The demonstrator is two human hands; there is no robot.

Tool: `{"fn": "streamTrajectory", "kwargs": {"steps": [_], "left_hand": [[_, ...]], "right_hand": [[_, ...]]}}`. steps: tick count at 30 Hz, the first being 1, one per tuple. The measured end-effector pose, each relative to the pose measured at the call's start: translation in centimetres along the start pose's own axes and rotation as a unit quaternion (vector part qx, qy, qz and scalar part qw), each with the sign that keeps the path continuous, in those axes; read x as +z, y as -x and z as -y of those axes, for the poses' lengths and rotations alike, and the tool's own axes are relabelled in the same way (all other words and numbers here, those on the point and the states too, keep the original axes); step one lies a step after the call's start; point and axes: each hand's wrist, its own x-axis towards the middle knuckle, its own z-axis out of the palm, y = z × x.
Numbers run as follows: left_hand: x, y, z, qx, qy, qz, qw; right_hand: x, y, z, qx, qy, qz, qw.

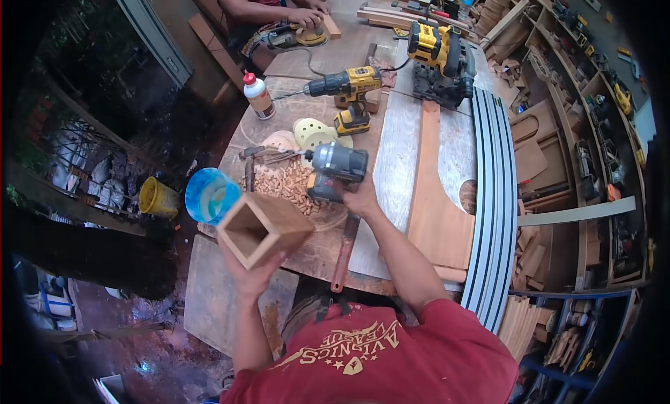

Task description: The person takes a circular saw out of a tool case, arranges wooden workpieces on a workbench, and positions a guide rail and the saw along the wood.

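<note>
My left hand (252, 273) is wrapped around a hollow square wooden box (285, 224), tilted with its open end toward me. My right hand (359, 196) grips a dark impact driver (339, 161) near its handle and battery; the fingers are partly hidden. Under the driver lies a heap of small wooden dowels (280, 179) on the workbench (317, 254). A hammer (265, 151) and round sanding discs (314, 133) lie beyond the heap. Below my right hand is a long flat bar with a worn reddish end (342, 259).
A yellow drill (352, 83), glue bottle (259, 95) and circular saw (440, 58) stand farther back. A long board (436, 194) and metal guide rail (494, 194) lie at right. Blue bucket (211, 196) is at left. Another person's hand (307, 18) holds a sander (310, 37).
</note>
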Motion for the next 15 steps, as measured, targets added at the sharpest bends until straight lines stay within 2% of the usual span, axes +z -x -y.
{"fn": "streamTrajectory", "kwargs": {"steps": [2, 5, 6, 9, 11, 15], "left_hand": [[0.0, -3.4, -0.8, 0.035, -0.039, -0.03, 0.998], [2.0, -9.2, 0.4, 0.011, -0.035, -0.099, 0.994], [2.7, -11.5, 1.9, 0.047, -0.061, -0.115, 0.99], [5.4, -17.3, 4.2, 0.095, -0.105, -0.147, 0.979], [6.7, -20.2, 4.3, 0.083, -0.162, -0.16, 0.97], [8.8, -23.1, 6.5, 0.095, -0.128, -0.172, 0.972]], "right_hand": [[0.1, 0.9, 2.3, 0.013, -0.005, -0.037, 0.999], [0.1, 0.1, 4.0, -0.036, -0.003, -0.136, 0.99], [-0.2, -0.5, 4.0, -0.022, 0.058, -0.163, 0.985], [0.2, -2.5, 5.5, -0.07, 0.036, -0.293, 0.953], [-0.4, -3.7, 5.0, -0.083, 0.073, -0.334, 0.936], [-0.3, -6.3, 0.6, -0.13, 0.078, -0.42, 0.895]]}}
